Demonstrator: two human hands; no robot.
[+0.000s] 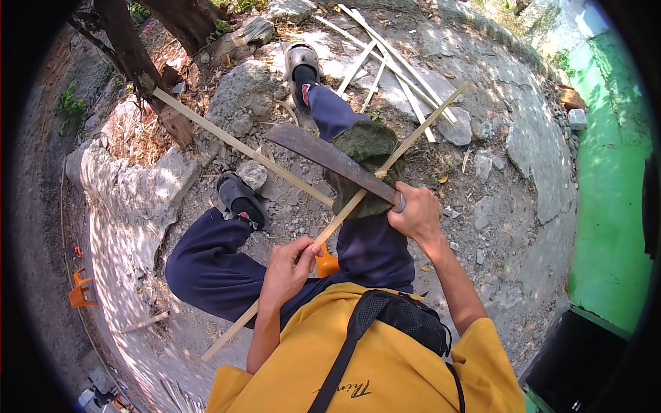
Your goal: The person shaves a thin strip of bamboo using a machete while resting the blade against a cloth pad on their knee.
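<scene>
My left hand point(289, 268) is closed around a long pale bamboo strip point(341, 217), which slants from beside my left hip up past my right knee. In my right hand point(416, 213) is the handle end of a machete point(317, 153); its dark, worn blade points up and to the left. The blade lies across the strip, over a dark green cloth point(365, 141) draped on my right leg. Where blade and strip cross, a rough, pale spot shows on the strip. A second bamboo strip point(241, 145) reaches from the tree trunk to the cloth.
Several pale strips point(357, 69) lie heaped beyond my right foot. Tree trunks point(131, 55) and a large rock point(244, 96) stand at the far left. A green wall point(609, 186) borders the right side. Part of an orange seat point(327, 263) shows beneath me; an orange stool point(81, 289) is at left.
</scene>
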